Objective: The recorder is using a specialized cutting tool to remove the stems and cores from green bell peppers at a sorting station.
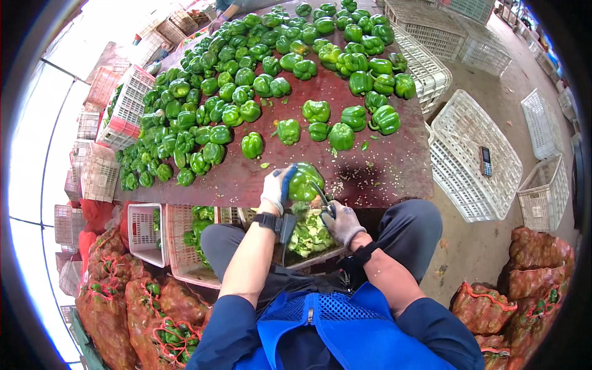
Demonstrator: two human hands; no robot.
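Observation:
At the near edge of the dark red table (394, 166), my left hand (275, 189), in a white and blue glove, is closed around the side of a green bell pepper (303, 182). In my gloved right hand (343, 224) is a small knife (320, 193) with a dark handle. Its narrow blade meets the pepper's right side; how deep it goes I cannot tell. Below both hands, between my knees, pale green pepper scraps (310, 237) lie heaped in a crate. Several loose bell peppers (341, 136) sit just beyond my hands.
A large pile of green peppers (228, 68) covers the table's far and left parts. Seeds dot the near right surface. An upturned white crate (475, 142) at right bears a phone (486, 161). Net sacks (105, 308) stand low on both sides. Another person's arm (228, 11) shows at the far end.

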